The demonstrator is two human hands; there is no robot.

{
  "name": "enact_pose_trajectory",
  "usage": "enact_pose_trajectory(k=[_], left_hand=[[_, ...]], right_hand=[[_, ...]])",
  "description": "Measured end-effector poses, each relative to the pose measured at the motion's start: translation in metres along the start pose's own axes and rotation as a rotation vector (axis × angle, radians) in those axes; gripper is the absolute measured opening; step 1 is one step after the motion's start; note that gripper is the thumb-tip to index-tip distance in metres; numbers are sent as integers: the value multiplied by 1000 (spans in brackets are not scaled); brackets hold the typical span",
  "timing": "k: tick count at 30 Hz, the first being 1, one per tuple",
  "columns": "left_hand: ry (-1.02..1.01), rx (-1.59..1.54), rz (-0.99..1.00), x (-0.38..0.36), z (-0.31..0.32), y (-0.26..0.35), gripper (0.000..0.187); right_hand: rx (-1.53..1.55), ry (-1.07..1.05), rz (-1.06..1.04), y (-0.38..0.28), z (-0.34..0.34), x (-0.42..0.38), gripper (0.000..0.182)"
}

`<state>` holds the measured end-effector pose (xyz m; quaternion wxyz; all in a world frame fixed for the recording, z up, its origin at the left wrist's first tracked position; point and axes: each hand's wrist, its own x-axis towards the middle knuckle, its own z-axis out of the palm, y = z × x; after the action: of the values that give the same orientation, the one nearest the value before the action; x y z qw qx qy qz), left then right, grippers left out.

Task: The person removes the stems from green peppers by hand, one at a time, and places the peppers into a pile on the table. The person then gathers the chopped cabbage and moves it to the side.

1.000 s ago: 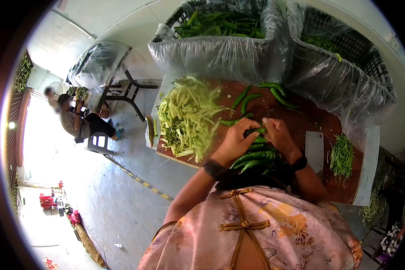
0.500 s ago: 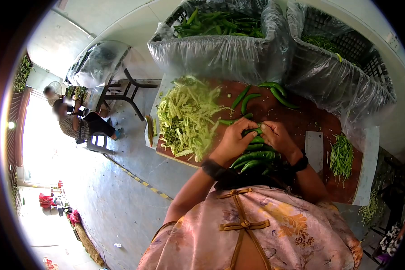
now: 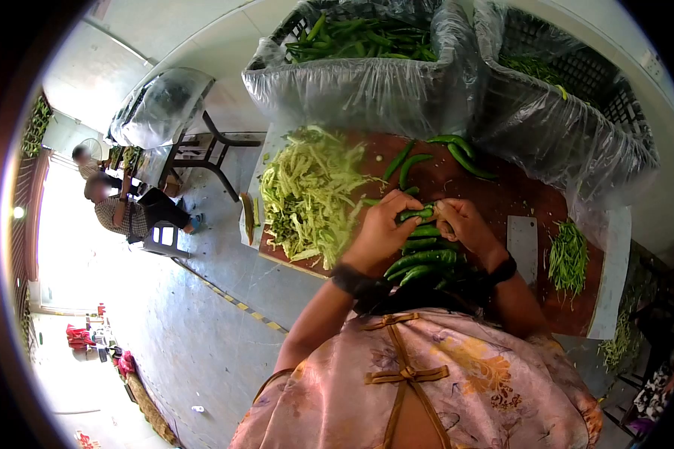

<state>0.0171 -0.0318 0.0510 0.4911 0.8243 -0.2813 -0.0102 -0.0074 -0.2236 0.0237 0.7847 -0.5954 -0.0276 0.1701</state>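
At centre frame, my left hand [image 3: 378,236] and right hand [image 3: 466,224] pinch opposite ends of one green pepper [image 3: 416,214] above the desk [image 3: 532,202]. Whole peppers [image 3: 421,260] lie just below; shredded strips [image 3: 307,194] lie left; a cleaver [image 3: 522,239] lies right.

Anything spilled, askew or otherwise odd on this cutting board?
Nothing alarming. Both hands, left hand and right hand, hold one green pepper over the cutting board. The shredded pile reaches the board's left edge. The cleaver lies flat beside the right hand.
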Motion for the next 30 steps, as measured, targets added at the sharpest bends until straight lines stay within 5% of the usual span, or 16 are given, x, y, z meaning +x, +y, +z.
enact_pose_trajectory(k=[3, 15, 18, 30], left_hand=[[-9, 105, 121, 1, -4, -1, 23], [-11, 22, 163, 1, -6, -1, 25], [-34, 20, 171, 1, -7, 0, 24], [-72, -40, 148, 2, -10, 9, 24]], right_hand=[[-336, 21, -54, -7, 4, -1, 22], [100, -122, 32, -4, -5, -2, 15], [-129, -73, 82, -12, 3, -3, 17], [-78, -126, 54, -15, -1, -8, 14]])
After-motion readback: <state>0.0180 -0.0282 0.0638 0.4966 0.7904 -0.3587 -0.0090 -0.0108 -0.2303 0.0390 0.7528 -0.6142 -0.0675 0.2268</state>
